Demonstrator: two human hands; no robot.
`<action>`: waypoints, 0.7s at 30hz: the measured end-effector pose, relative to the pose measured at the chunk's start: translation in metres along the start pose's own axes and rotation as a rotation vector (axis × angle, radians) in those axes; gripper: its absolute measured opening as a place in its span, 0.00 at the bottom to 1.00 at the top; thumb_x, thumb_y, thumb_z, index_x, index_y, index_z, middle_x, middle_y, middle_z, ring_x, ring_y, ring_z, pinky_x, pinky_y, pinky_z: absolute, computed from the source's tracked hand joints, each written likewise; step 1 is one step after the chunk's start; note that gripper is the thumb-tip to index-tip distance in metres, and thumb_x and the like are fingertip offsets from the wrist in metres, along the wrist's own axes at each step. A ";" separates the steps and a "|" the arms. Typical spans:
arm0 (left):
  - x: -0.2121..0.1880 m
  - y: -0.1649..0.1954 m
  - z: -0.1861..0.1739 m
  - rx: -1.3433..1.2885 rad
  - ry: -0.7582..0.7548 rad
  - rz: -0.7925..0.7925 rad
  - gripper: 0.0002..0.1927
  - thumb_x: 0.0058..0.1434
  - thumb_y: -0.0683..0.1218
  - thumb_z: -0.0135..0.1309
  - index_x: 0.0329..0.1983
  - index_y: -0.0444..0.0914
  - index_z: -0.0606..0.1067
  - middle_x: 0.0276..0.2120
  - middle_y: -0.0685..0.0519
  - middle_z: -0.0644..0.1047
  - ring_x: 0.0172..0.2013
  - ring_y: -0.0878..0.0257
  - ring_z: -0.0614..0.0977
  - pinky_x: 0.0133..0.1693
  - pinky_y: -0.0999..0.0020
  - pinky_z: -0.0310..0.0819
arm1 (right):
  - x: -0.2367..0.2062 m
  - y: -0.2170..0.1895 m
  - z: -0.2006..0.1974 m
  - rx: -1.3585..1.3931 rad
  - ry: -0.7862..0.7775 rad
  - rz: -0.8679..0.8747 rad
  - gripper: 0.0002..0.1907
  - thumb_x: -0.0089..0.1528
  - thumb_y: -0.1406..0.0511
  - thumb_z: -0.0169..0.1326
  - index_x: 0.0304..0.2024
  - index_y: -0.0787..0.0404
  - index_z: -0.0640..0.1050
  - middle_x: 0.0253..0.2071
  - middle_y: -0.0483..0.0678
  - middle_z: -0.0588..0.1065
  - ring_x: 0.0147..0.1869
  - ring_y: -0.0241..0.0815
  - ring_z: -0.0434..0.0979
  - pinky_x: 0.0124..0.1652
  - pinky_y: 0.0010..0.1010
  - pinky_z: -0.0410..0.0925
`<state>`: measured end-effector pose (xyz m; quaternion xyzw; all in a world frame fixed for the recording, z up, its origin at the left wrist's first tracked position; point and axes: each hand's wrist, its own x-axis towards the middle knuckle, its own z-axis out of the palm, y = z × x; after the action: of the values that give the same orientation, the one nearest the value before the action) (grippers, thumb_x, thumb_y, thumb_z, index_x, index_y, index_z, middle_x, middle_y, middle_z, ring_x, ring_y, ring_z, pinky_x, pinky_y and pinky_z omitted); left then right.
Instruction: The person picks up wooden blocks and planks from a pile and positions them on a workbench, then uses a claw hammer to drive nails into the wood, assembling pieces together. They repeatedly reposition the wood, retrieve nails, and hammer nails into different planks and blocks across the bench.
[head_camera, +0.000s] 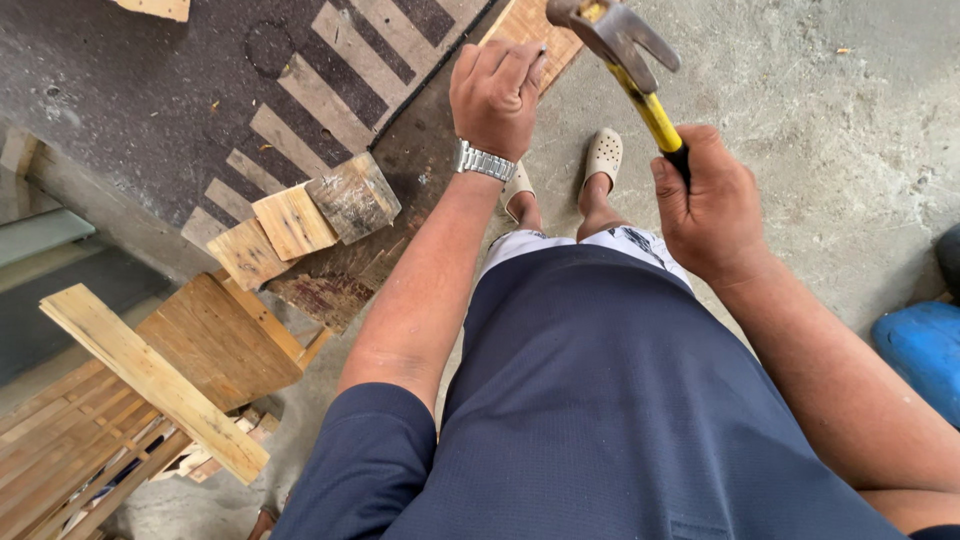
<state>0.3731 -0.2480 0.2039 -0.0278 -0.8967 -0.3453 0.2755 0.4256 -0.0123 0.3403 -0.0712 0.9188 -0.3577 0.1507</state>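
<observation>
My right hand (708, 205) grips the black and yellow handle of a claw hammer (622, 55), whose metal head is raised near the top of the view. My left hand (495, 95), with a metal watch on the wrist, has its fingers pinched together over a wooden board (562, 45) on the floor; what it pinches is too small to tell. I stand in a dark blue shirt, with my feet in pale clogs (603, 157) just below the left hand.
Short wooden blocks (292, 222) and a weathered block (352, 197) lie on a dark striped mat (230, 70). A long pale plank (150, 380) rests over wooden pallets (60, 450) at lower left. A blue object (925, 350) sits at the right edge on concrete floor.
</observation>
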 end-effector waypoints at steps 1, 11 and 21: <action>0.001 0.000 -0.001 0.009 0.011 0.011 0.10 0.59 0.43 0.65 0.42 0.46 0.79 0.37 0.59 0.79 0.38 0.57 0.77 0.43 0.61 0.72 | 0.001 0.002 0.002 -0.024 -0.015 0.008 0.10 0.72 0.63 0.50 0.50 0.64 0.71 0.31 0.58 0.74 0.35 0.63 0.77 0.36 0.50 0.68; 0.002 0.005 0.000 0.002 0.003 0.009 0.09 0.57 0.42 0.65 0.38 0.45 0.77 0.34 0.57 0.77 0.36 0.56 0.75 0.41 0.60 0.71 | 0.003 0.009 0.004 -0.051 0.012 -0.008 0.10 0.72 0.63 0.51 0.49 0.64 0.71 0.33 0.61 0.75 0.39 0.67 0.76 0.36 0.52 0.67; 0.005 0.014 -0.012 0.323 -0.264 -0.023 0.50 0.41 0.64 0.74 0.61 0.36 0.66 0.48 0.43 0.68 0.50 0.47 0.70 0.54 0.44 0.64 | -0.022 0.079 0.022 0.280 -0.012 0.288 0.12 0.73 0.60 0.49 0.46 0.63 0.71 0.30 0.52 0.73 0.31 0.47 0.74 0.34 0.41 0.68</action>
<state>0.3783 -0.2458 0.2224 -0.0180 -0.9690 -0.1936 0.1524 0.4519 0.0367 0.2764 0.0804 0.8599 -0.4564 0.2141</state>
